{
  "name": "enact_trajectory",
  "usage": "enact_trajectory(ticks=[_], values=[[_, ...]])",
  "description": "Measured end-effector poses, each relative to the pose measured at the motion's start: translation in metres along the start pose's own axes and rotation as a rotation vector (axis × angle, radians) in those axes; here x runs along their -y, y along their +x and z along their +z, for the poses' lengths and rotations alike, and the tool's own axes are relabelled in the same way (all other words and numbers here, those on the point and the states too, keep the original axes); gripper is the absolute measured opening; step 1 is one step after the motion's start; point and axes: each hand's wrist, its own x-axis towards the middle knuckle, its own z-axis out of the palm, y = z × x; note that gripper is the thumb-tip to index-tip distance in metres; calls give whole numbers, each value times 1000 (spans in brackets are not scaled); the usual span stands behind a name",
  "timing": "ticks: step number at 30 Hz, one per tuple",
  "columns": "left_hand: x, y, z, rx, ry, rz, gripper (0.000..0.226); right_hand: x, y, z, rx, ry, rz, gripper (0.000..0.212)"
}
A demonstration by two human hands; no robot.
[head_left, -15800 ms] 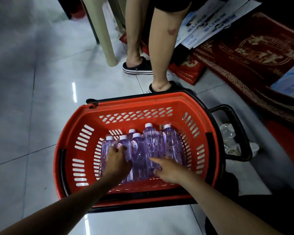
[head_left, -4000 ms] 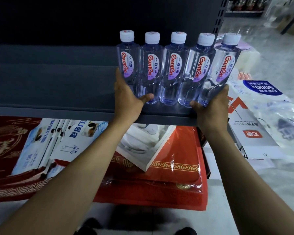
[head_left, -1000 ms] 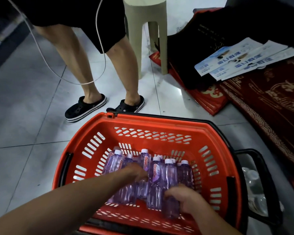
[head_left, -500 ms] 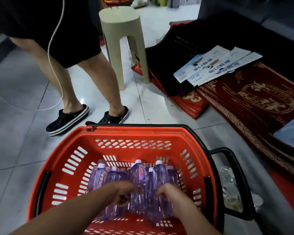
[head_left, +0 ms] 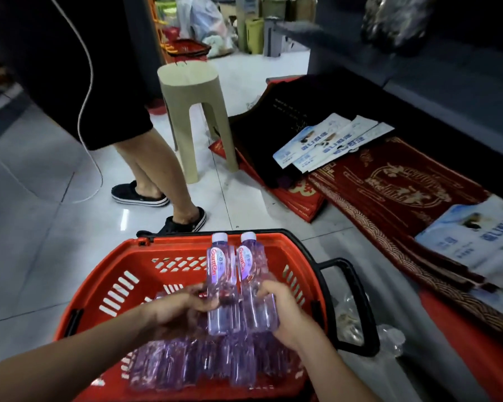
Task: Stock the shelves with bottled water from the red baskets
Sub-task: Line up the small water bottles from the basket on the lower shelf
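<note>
left hand [head_left: 180, 310] and right hand [head_left: 286, 313] clamp two water bottles [head_left: 219, 288] between them, fingers curled round outer sides. pair upright, caps up, held above red basket [head_left: 122, 274]. remaining bottles [head_left: 192, 367] sit in basket below, blurred. recommended: keep inward pressure even, keep bottles touching, avoid tilt, clear basket rim before transfer.

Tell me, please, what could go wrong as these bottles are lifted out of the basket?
1. The bottles are squeezed between the left hand and right hand; that grip looks shallow, so one could slip back into the red basket.
2. A bystander's foot stands just beyond the basket, beside a hanging white cable; turning away could bump or snag either.
</note>
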Motion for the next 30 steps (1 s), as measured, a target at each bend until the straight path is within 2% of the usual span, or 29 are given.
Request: enact_trajectory(ticks=[2,4,5,7,10,13,15,17,20,23,26,30], values=[[-15,-6,14,33,-2,18,72,15,-20,-6,62,37,-55,48],[-25,-10,36,59,0,44,91,30,-43,-14,69,36,-120,42],[-30,-10,48,77,23,72,92,35,-53,-19,90,35,-167,41],[-36,-12,78,108,100,110,84,46,-79,-28,109,27,-271,48],[-42,-5,132,163,182,174,68,63,-117,-48,26,-1,-392,59],[-48,6,198,234,255,261,60,83,-165,-80,-51,4,-562,56],[-51,12,252,329,334,325,57,94,-204,-108,-146,-10,-692,51],[-50,19,312,415,383,372,68,103,-247,-142,-295,3,-801,54],[-36,25,405,580,435,415,53,110,-313,-190,-534,-2,-945,55],[-17,32,489,630,557,494,45,104,-373,-236,-736,3,-1060,49],[7,36,560,667,605,543,47,94,-425,-279,-823,26,-1122,35],[52,43,631,735,603,584,43,75,-473,-325,-951,-4,-1228,34]])
